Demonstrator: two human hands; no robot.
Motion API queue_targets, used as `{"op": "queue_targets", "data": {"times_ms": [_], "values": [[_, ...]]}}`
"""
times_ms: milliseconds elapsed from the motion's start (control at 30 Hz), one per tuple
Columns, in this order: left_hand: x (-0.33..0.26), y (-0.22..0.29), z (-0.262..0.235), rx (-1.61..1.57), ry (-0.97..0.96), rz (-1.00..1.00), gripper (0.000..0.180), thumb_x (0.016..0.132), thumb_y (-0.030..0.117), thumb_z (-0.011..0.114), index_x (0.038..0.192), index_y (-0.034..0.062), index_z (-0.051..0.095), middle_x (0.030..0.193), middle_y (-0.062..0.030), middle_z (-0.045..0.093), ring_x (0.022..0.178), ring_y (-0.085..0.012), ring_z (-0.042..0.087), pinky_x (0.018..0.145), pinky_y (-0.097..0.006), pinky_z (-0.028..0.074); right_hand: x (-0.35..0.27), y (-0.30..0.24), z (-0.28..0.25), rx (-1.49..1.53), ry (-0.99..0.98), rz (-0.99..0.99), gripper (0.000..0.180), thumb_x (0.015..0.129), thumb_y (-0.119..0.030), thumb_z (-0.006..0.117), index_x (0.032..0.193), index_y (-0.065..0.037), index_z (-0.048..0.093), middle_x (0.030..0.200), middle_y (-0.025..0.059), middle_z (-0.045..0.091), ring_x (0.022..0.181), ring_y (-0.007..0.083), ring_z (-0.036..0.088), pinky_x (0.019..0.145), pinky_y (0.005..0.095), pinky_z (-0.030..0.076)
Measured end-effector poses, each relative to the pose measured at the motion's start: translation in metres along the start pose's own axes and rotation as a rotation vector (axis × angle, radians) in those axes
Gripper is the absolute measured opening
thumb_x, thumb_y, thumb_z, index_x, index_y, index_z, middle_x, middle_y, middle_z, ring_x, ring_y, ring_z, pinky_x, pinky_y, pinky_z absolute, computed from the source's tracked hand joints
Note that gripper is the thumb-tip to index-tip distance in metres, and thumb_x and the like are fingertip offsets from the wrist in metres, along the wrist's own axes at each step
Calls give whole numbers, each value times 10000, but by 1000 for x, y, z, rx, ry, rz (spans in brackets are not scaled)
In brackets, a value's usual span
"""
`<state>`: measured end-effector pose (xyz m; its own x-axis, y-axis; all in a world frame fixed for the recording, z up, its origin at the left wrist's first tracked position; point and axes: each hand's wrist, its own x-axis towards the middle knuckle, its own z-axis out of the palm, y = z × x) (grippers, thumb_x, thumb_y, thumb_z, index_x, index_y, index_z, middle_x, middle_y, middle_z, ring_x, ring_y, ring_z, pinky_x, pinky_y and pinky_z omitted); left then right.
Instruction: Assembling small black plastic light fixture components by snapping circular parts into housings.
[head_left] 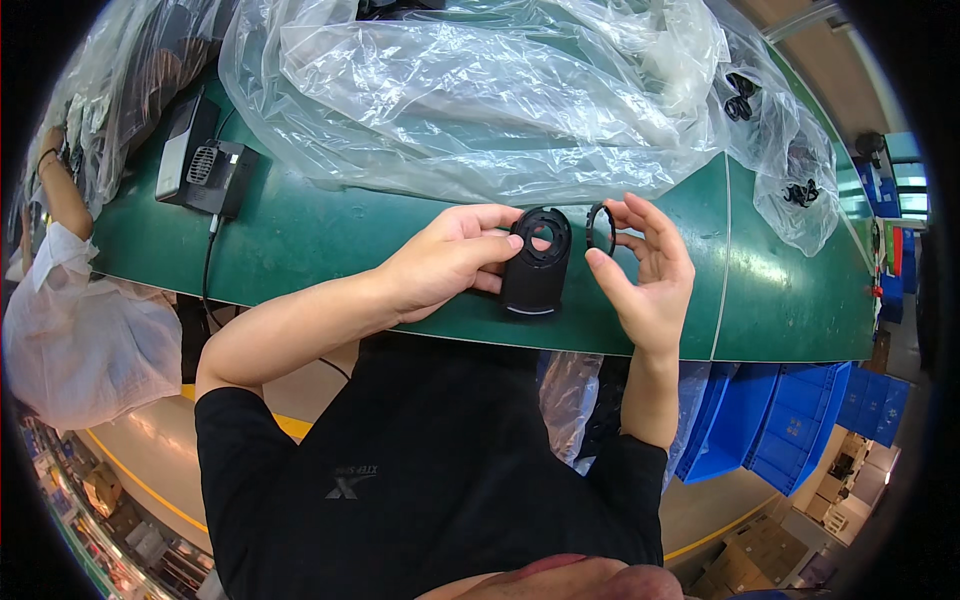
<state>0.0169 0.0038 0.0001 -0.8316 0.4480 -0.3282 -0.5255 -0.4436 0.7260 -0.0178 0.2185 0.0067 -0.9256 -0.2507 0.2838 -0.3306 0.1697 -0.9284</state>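
Observation:
My left hand (pixel 455 258) is closed on a black plastic housing (pixel 535 275), long and rounded at the top, with a round opening near its upper end. The thumb presses on the rim of that opening, and a fingertip shows through the hole. Just to the right, my right hand (pixel 650 265) pinches a thin black ring (pixel 600 230) between thumb and fingers. The ring stands nearly edge-on, apart from the housing. Both parts are held above the near side of the green tabletop (pixel 400 220).
Large clear plastic bags (pixel 480 100) cover the back of the table. A grey-and-black boxy device (pixel 205 165) with a cable stands at the left. Another person's arm (pixel 68 195) is at far left. Blue bins (pixel 795 420) hang below the right table edge.

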Motion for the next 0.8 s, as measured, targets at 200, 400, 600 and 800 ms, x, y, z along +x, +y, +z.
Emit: {"op": "queue_targets", "data": {"times_ms": [200, 400, 600, 800], "values": [[0, -1, 0, -12, -41, -9, 324, 917, 89, 438, 1216, -27, 481, 1089, -84, 596, 938, -148, 614, 834, -308, 506, -7, -23, 20, -294, -37, -224, 509, 628, -26, 756, 1100, 24, 573, 986, 151, 622, 872, 241, 607, 759, 310, 495], [0, 0, 1, 0, -50, 22, 330, 924, 94, 431, 1227, -26, 483, 1094, -77, 596, 934, -129, 607, 834, -299, 505, -8, -24, 29, -459, -46, -307, 508, 631, -44, 757, 1101, 21, 574, 949, 133, 621, 851, 272, 577, 736, 344, 478], [-3, 1, 1, 22, -45, 12, 325, 928, 93, 427, 1228, -14, 492, 1099, -68, 594, 929, -121, 601, 835, -292, 502, -8, -24, 35, -468, -54, -318, 500, 626, -27, 743, 1093, 22, 573, 947, 128, 620, 857, 286, 574, 748, 353, 475], [-3, 0, 2, 40, -55, 18, 328, 927, 90, 433, 1234, -11, 492, 1095, -55, 594, 935, -104, 588, 821, -283, 502, -10, -30, 35, -519, -62, -272, 482, 627, -7, 728, 1079, 30, 567, 933, 138, 617, 856, 298, 568, 752, 361, 471]]}}
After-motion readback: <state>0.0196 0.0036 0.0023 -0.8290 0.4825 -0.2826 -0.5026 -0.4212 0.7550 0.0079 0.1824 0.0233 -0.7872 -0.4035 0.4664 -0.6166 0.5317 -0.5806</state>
